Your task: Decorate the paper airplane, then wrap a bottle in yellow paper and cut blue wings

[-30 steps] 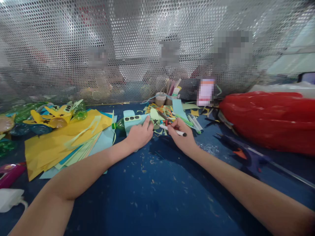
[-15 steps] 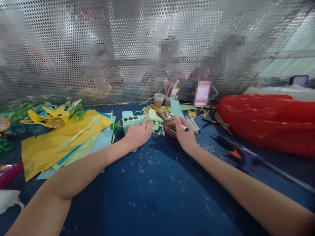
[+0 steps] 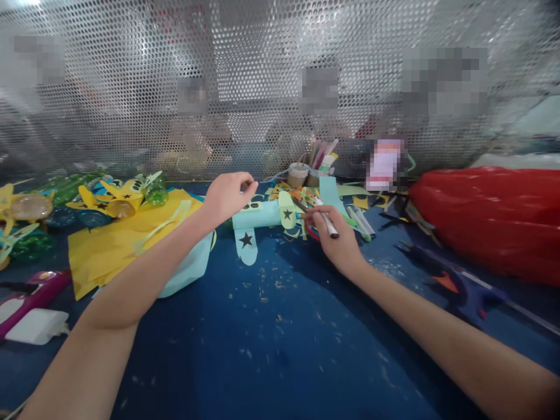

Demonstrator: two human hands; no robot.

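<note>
My left hand (image 3: 227,195) hovers just above the left end of a light-blue bottle plane (image 3: 258,216), fingers pinched together; whatever they hold is too small to make out. The plane lies on the blue table, showing a wing with a black star (image 3: 245,242) and a green tail fin (image 3: 287,213). My right hand (image 3: 336,236) rests to the right of the plane's tail, closed round a white marker (image 3: 327,220) with a dark tip. Its fingertips touch scissors with red handles (image 3: 310,232) lying among paper scraps.
Yellow and pale paper sheets (image 3: 118,233) and yellow bottle planes (image 3: 114,198) lie at left, a pink-and-white object (image 3: 30,303) nearer. A cup of pens (image 3: 300,174) stands behind. A red bag (image 3: 485,216) and blue glue gun (image 3: 455,283) lie at right. People sit behind a perforated screen (image 3: 262,87).
My left hand has lifted off the light-blue plane and risen to the left, uncovering its starred wing. My right hand keeps the marker and stays beside the scissors.
</note>
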